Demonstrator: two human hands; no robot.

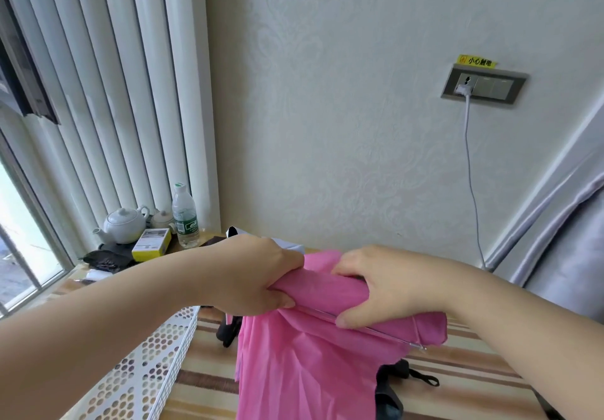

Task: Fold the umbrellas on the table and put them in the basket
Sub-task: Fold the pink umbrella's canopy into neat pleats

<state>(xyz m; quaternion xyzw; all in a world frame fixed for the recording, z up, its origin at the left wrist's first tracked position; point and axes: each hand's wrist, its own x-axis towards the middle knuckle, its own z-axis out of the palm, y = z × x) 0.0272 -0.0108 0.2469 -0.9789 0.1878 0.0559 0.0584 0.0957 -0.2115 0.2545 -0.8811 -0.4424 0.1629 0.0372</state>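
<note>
both hands clamped on the pink umbrella above the table, left hand bunching one end, right hand the middle, but that loose rib could snag fabric before it reaches the basket

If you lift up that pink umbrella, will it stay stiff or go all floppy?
Probably mostly floppy: the pink umbrella has cloth hanging in loose folds below where the left hand and right hand grip it. The thin metal rib sticking out looks stiff, so it may poke or snag. It seems light, since it is mostly thin cloth.
</note>
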